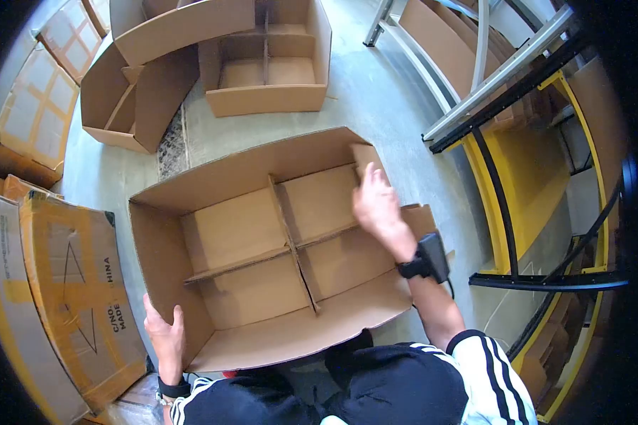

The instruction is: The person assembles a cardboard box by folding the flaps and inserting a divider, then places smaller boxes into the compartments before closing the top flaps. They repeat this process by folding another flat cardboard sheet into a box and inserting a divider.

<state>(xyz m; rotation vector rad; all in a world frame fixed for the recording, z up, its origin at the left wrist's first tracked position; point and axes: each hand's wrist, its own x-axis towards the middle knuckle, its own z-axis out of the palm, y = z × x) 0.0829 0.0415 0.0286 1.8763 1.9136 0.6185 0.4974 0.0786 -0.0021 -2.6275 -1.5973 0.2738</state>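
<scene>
In front of my legs sits an open-topped cardboard box (159, 241), slightly turned. Crossed cardboard dividers (286, 219) split its inside into several compartments, with nothing lying in them. My left hand (164, 331) grips the near left corner, its thumb over the rim and its fingers outside the wall. At the right end, my right hand (377, 205) is closed at a loose side flap (364, 154), with the fingertips at the flap and slightly blurred. Part of the right wall is hidden behind this hand. A black device (431, 258) is strapped to my right wrist.
Beyond the box stand more divided cardboard boxes (266, 103), some stacked on the left. Taped cartons (85, 297) line the left side. To the right are a grey metal frame (468, 103) and a yellow and black rack (507, 205). Grey floor (376, 106) shows between them.
</scene>
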